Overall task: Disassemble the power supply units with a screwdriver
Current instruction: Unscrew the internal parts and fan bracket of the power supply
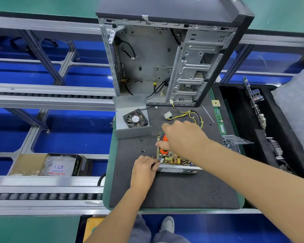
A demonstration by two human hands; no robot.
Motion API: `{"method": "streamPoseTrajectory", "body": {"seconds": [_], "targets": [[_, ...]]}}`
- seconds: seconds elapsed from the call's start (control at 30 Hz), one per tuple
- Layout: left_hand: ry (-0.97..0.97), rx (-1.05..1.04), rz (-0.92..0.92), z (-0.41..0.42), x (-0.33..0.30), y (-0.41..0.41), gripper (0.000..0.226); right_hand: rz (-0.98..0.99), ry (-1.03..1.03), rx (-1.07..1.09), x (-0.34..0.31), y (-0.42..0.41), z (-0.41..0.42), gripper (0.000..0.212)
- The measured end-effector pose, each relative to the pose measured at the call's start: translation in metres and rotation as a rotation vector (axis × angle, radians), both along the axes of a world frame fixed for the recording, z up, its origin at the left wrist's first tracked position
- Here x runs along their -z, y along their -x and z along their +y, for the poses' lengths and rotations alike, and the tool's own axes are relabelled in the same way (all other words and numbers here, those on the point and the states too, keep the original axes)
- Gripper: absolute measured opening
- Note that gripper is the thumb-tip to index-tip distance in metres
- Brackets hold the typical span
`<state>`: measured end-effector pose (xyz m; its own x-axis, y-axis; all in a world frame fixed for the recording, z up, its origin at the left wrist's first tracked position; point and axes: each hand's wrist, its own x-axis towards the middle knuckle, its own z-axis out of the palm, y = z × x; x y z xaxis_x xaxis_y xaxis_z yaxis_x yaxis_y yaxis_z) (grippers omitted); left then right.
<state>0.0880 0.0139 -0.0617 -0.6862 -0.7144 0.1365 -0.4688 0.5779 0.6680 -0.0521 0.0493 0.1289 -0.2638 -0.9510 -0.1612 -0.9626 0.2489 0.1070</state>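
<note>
The open power supply unit (175,170) lies on the dark mat, its circuit board with yellow parts exposed. My right hand (182,135) grips the orange screwdriver (164,149), which stands upright over the board's left end. My left hand (144,168) pinches something small at the unit's left front corner; what it is I cannot tell. The unit's removed metal cover with its black fan (135,119) sits to the back left. Its yellow-and-black cable bundle (188,114) trails behind my right hand.
An empty computer case (165,58) stands upright at the back of the mat (165,193). Small screws (143,151) lie loose left of the unit. A memory stick (219,120) and a black tray (235,111) with boards are on the right. Roller conveyors and a cardboard box (47,164) are on the left.
</note>
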Motion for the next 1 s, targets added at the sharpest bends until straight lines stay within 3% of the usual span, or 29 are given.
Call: {"method": "streamPoseTrajectory", "body": {"seconds": [0.47,0.63,0.8,0.9,1.0], "targets": [[0.026,-0.021,0.002,-0.001,-0.002,0.001,0.014,0.056,-0.032,-0.210,-0.003,-0.011,0.010,0.043],[-0.073,-0.079,-0.077,-0.002,-0.004,0.005,0.015,0.012,-0.053,-0.272,-0.007,-0.023,0.003,0.031],[-0.150,-0.055,-0.157,-0.006,-0.004,0.006,0.004,-0.144,-0.090,-0.178,-0.004,-0.021,-0.005,0.036],[-0.183,-0.069,-0.160,-0.006,-0.006,0.007,0.011,-0.299,-0.078,-0.064,-0.002,-0.014,-0.007,0.041],[-0.190,-0.074,-0.129,-0.004,-0.006,0.006,0.010,-0.309,-0.001,0.011,0.001,-0.009,-0.007,0.046]]}}
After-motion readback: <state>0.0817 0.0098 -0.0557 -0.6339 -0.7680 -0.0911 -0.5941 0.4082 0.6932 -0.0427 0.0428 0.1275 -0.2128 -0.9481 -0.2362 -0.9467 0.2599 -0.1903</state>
